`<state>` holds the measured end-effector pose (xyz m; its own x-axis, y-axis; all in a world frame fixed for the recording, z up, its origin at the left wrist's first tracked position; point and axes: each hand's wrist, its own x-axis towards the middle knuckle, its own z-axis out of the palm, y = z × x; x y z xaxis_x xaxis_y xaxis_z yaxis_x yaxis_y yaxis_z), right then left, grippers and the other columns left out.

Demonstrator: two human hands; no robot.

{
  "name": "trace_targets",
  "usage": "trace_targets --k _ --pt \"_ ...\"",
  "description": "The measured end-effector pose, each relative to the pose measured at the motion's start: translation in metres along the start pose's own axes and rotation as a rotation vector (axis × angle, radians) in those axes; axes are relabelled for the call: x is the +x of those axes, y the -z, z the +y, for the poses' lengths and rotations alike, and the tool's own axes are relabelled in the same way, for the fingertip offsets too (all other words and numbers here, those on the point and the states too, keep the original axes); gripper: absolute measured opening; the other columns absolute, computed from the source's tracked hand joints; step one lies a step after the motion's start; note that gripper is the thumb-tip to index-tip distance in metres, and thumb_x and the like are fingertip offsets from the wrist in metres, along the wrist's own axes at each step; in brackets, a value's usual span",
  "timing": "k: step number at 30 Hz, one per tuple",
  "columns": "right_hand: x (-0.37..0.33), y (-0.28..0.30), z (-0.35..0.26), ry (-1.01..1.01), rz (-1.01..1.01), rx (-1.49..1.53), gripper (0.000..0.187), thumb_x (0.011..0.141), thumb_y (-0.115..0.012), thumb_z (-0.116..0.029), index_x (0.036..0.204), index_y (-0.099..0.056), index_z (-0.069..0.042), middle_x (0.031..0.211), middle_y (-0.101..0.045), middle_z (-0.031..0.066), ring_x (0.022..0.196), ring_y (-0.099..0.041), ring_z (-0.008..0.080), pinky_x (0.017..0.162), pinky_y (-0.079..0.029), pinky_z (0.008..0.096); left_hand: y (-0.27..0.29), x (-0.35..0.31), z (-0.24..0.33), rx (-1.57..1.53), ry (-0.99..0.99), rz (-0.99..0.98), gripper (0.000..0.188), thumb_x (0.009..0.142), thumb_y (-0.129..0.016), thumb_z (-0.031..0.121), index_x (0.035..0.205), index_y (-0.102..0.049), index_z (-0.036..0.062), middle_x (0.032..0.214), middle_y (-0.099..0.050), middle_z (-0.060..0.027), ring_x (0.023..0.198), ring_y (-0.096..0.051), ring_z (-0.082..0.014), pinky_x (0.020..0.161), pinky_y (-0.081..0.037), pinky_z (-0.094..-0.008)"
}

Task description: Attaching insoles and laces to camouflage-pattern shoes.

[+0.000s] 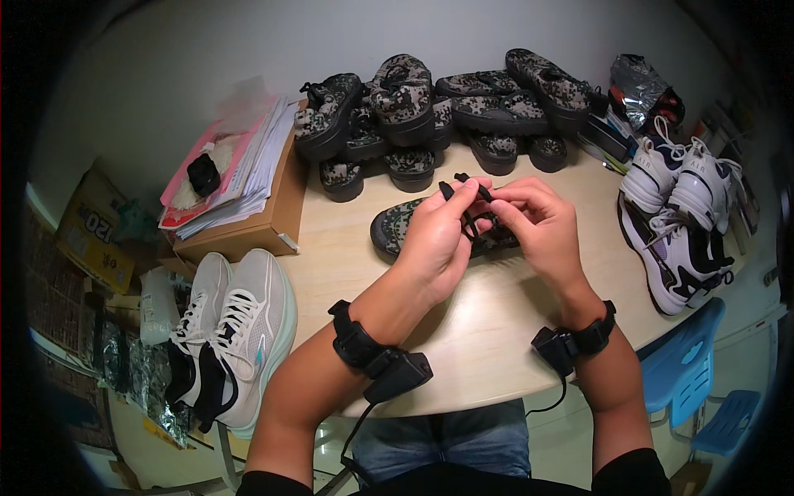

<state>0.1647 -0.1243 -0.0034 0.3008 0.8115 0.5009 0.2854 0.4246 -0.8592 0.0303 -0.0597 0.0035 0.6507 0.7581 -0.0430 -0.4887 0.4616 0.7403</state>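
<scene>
A camouflage shoe point(392, 228) with a dark sole lies on the table in front of me, its toe pointing left. Above its middle, both my hands pinch a black shoelace point(469, 225). My left hand point(438, 240) has the lace between thumb and forefinger, where a loop shows. Close by on the right, my right hand point(542, 227) grips another part of the lace with its fingertips. The hands cover most of the shoe's opening and part of the lace. Each wrist wears a black strap with a small box and cable.
Several camouflage shoes point(405, 99) are piled along the wall. At left, papers point(248, 178) lie on a cardboard box point(277, 219), near grey-white sneakers point(256, 306). White sneakers point(662, 248) are stacked at right, beside a blue chair point(691, 372). The table's edge point(463, 405) curves before me.
</scene>
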Motion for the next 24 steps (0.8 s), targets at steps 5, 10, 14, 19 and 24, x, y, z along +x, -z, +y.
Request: trace_targets --k 5,10,14,19,24 --pt "-0.0027 -0.0058 -0.0023 -0.098 0.010 0.122 0.013 0.085 -0.064 -0.002 0.097 -0.067 0.004 0.090 -0.064 0.0055 0.075 -0.061 0.0086 0.066 -0.049 0.0204 -0.0024 0.0011 -0.0001 -0.023 -0.019 -0.036 0.019 0.099 -0.046 0.019 0.105 -0.057 0.0041 0.104 -0.060 -0.0063 0.092 -0.055 -0.0148 0.082 -0.044 -0.0308" --pt "-0.0008 -0.0050 -0.0063 -0.101 0.035 0.081 0.020 0.089 -0.060 -0.004 0.107 -0.066 0.003 0.091 -0.067 0.0051 0.071 -0.059 0.0080 0.065 -0.049 0.0208 -0.0023 0.0023 -0.0011 -0.039 -0.023 -0.038 0.020 0.099 -0.045 0.019 0.104 -0.056 0.0037 0.100 -0.059 -0.0065 0.090 -0.055 -0.0161 0.081 -0.044 -0.0321" --pt "0.0003 -0.0035 -0.0050 -0.143 0.029 0.172 0.021 0.089 -0.061 -0.004 0.107 -0.065 0.003 0.090 -0.067 0.0055 0.070 -0.059 0.0079 0.065 -0.049 0.0206 0.0032 0.0059 -0.0019 -0.081 -0.030 -0.118 0.019 0.099 -0.045 0.018 0.104 -0.056 0.0037 0.098 -0.059 -0.0068 0.088 -0.055 -0.0170 0.079 -0.045 -0.0334" --pt "0.0001 -0.0034 -0.0037 -0.239 0.008 0.301 0.020 0.089 -0.061 -0.004 0.107 -0.063 0.004 0.090 -0.067 0.0075 0.072 -0.061 0.0092 0.066 -0.050 0.0218 -0.0041 0.0012 0.0012 -0.082 -0.036 -0.052 0.019 0.100 -0.044 0.019 0.106 -0.054 0.0040 0.103 -0.059 -0.0093 0.090 -0.056 -0.0191 0.080 -0.047 -0.0355" --pt "-0.0002 -0.0028 -0.0029 -0.243 0.019 0.308 0.016 0.087 -0.062 -0.003 0.102 -0.062 0.003 0.088 -0.066 0.0068 0.073 -0.061 0.0097 0.066 -0.050 0.0222 -0.0024 0.0026 0.0017 -0.113 -0.023 -0.054 0.019 0.099 -0.044 0.018 0.107 -0.054 0.0042 0.105 -0.059 -0.0102 0.094 -0.057 -0.0196 0.083 -0.047 -0.0358"
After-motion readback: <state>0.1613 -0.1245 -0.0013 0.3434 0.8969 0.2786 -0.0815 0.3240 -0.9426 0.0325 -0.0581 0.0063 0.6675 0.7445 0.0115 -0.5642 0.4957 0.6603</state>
